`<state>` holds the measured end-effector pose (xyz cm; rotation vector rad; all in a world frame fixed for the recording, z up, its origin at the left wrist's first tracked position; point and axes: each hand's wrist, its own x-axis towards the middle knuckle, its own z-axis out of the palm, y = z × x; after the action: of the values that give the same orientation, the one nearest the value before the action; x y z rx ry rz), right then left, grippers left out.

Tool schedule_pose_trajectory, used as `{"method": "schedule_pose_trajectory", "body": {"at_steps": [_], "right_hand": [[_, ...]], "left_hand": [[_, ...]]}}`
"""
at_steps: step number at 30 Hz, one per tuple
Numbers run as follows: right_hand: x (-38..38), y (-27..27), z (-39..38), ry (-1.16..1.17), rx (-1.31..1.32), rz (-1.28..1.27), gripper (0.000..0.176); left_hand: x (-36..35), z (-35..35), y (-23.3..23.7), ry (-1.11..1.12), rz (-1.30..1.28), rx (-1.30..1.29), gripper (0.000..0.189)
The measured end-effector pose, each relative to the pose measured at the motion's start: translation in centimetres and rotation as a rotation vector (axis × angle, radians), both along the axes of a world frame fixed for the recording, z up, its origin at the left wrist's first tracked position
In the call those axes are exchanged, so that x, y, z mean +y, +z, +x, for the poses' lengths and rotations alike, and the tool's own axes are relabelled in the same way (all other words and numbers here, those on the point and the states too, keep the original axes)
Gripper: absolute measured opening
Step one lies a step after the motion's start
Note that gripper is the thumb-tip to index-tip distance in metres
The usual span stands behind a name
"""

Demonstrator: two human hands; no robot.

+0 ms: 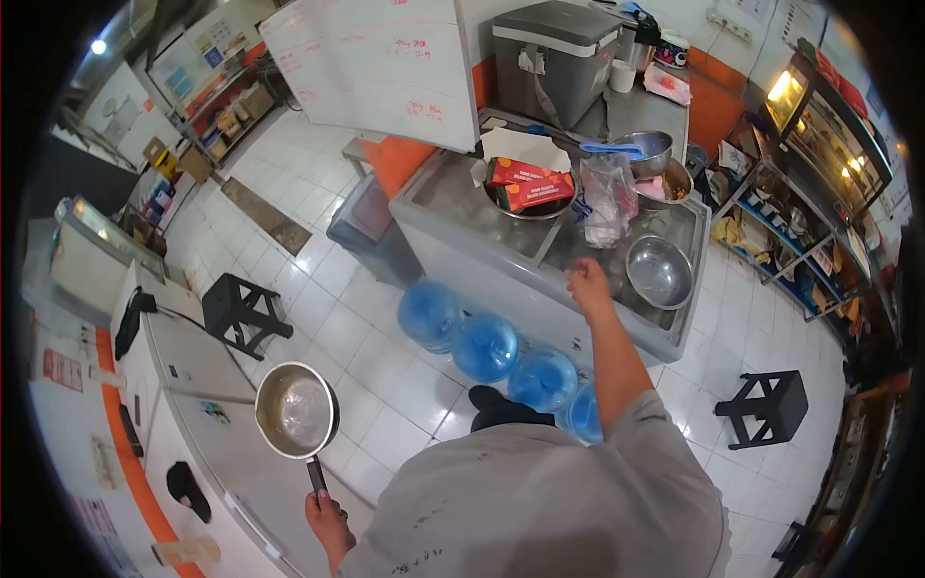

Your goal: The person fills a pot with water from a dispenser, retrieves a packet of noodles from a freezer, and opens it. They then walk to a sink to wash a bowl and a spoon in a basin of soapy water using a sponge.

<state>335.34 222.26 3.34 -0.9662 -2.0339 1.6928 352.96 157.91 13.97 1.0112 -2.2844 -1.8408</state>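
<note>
Saucepan [296,409]: empty, mouth up, held over the near edge of the white counter [207,371] on the person's left.
Long axis: handle runs from the pan straight back toward the body.
Left hand [328,520]: closed round the handle's end.
Right hand [586,284]: stretched out to the front edge of the steel worktop [453,197], fingers curled; I cannot tell whether it grips anything.
Nearest to right hand: steel bowl [658,272], just beside it.
Saucepan to worktop: well apart, water jugs [485,347] on the floor between.
</note>
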Motion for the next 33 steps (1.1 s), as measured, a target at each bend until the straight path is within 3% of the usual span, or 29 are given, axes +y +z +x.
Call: {"method": "schedule_pose_trajectory", "body": {"at_steps": [1,5,7,10,14,16,17,19,20,21,22,23,24,25,27,29,31,33], "right_hand": [[0.5,0.9,-1.9,-0.017,-0.031,-0.125,0.048],[1.1,1.5,-9.5,-0.081,0.008,-0.231,0.052],[1.6,0.9,-13.4,-0.262,0.073,-0.489,0.047],[2.6,-1.7,-18.6,-0.266,0.014,-0.388,0.048],[1.1,-2.7,-22.5,-0.313,0.156,-0.290,0.051],[0.4,-2.7,-24.8,-0.274,0.172,-0.376,0.051],[0.2,-2.6,-26.0,-0.233,0.182,-0.463,0.052],[0.5,-3.9,-28.8,-0.144,0.149,-0.487,0.055],[0.5,-4.8,-29.8,-0.054,0.118,-0.509,0.059],[0.5,-5.4,-30.3,-0.068,0.111,-0.508,0.059],[0.6,-5.8,-30.6,0.035,0.100,-0.424,0.058],[0.6,-6.2,-30.6,0.136,0.087,-0.343,0.058],[0.1,-4.2,-28.9,0.175,0.061,0.044,0.055],[-0.9,0.7,-25.7,0.212,0.030,0.428,0.052],[-1.6,8.7,-19.2,0.173,0.277,0.760,0.048],[0.1,13.5,-13.8,-0.149,0.078,1.090,0.060],[3.6,16.0,-10.6,-0.501,-0.164,1.095,0.073],[6.7,14.7,-9.3,-0.601,-0.381,1.198,0.067]], "left_hand": [[-0.2,-1.6,-0.1,0.008,-0.003,0.027,0.019],[0.5,-6.9,0.8,-0.015,-0.012,0.062,0.019],[0.9,-9.3,1.4,-0.013,0.002,0.012,0.022],[0.4,-12.4,0.2,-0.084,-0.120,0.059,0.037],[-1.8,-16.1,-2.7,-0.145,-0.244,0.063,0.039],[-2.7,-17.9,-4.6,-0.125,-0.230,0.046,0.037],[-1.4,-18.4,-3.8,-0.131,-0.229,0.048,0.037],[5.1,-18.1,2.5,-0.339,-0.479,-0.156,0.046],[7.5,-18.9,4.2,-0.349,-0.483,-0.164,0.046],[9.9,-19.8,5.4,-0.223,-0.397,-0.148,0.042],[11.2,-20.7,5.8,-0.100,-0.310,-0.131,0.041],[11.2,-21.3,5.7,-0.117,-0.312,-0.137,0.041],[11.1,-22.0,5.5,-0.140,-0.333,-0.113,0.040],[10.9,-22.7,5.5,-0.161,-0.355,-0.087,0.038],[12.1,-24.1,6.1,-0.137,-0.349,-0.100,0.037],[10.0,-25.5,3.9,-0.100,-0.337,-0.121,0.036],[2.8,-27.5,-2.5,-0.199,-0.147,0.075,0.035],[5.6,-28.2,-0.6,-0.173,-0.097,0.033,0.033]]}}
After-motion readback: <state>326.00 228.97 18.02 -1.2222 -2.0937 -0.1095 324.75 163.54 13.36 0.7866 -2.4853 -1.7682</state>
